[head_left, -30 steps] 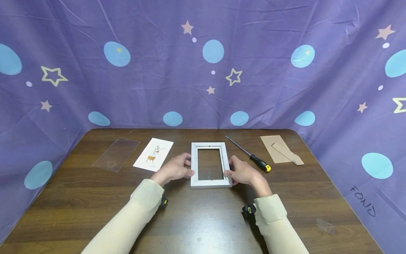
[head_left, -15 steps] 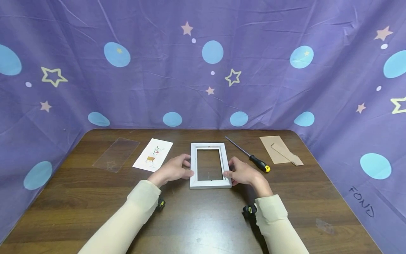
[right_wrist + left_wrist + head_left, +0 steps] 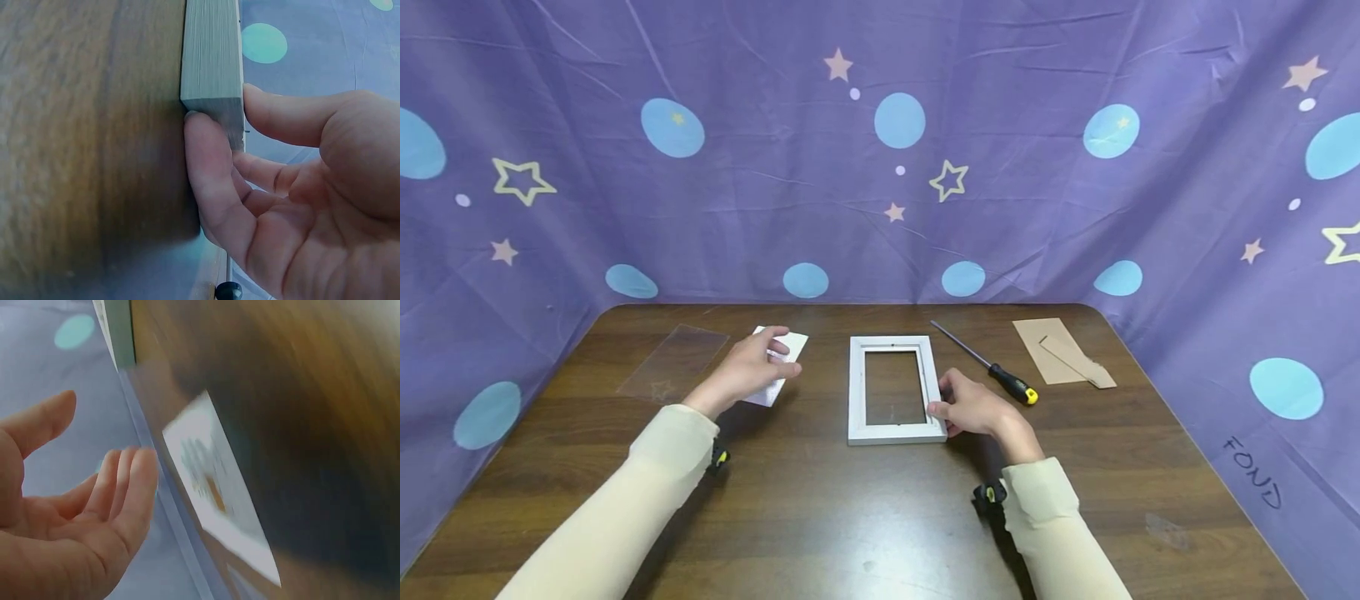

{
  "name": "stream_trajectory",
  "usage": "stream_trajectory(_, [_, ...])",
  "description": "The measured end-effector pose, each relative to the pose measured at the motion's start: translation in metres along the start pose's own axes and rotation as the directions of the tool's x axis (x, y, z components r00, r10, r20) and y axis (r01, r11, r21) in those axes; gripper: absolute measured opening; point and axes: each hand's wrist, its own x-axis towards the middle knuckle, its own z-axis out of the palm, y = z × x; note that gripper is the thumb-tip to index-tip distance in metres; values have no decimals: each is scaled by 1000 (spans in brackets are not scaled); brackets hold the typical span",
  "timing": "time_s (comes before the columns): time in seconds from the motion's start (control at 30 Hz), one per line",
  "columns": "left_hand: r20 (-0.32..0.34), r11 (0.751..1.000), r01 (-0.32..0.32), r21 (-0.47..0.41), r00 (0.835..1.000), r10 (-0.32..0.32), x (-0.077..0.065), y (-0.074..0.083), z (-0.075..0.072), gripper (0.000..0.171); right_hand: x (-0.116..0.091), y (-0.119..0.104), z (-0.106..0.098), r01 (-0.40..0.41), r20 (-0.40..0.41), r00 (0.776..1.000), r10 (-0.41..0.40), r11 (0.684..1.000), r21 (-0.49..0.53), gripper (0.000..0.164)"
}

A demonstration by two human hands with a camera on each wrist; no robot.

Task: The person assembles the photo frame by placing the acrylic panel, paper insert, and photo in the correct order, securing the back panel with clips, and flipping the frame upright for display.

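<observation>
A white picture frame (image 3: 859, 392) lies flat at the middle of the table, its opening showing the wood below. My right hand (image 3: 976, 407) grips its near right side; in the right wrist view the thumb rests on one face of the frame (image 3: 212, 56) and a finger lies along its edge. My left hand (image 3: 747, 367) hovers over a white picture card (image 3: 793, 343), covering much of it. In the left wrist view that hand (image 3: 81, 519) has its thumb and fingers spread apart, with nothing between them, beside the card (image 3: 240, 515).
A clear plastic sheet (image 3: 679, 354) lies left of the card. To the right are a screwdriver (image 3: 1011, 385) with a black and yellow handle, and a tan backing board (image 3: 1037, 333) with a narrower stand piece (image 3: 1078, 364) on it. A purple curtain surrounds the table.
My left hand has left the frame's left side and moved left and away from me, over the picture card. The right hand and the frame stay in place.
</observation>
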Motion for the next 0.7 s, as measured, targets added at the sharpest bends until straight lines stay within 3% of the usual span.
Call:
stream_trajectory(0.2, [-87, 992, 12, 125, 996, -1, 0, -21, -35, 76, 1, 1, 1, 7, -2, 1000, -7, 1000, 17, 34])
stream_trajectory(0.37, [-110, 974, 73, 216, 993, -50, -1, -39, -60, 81, 2, 1, 2, -1, -5, 1000, 1, 1000, 22, 33])
stream_trajectory(0.7, [-125, 930, 171, 326, 983, -137, -9, -76, -90, 95, 4, 1, 3, 5, -7, 1000, -5, 998, 60, 32])
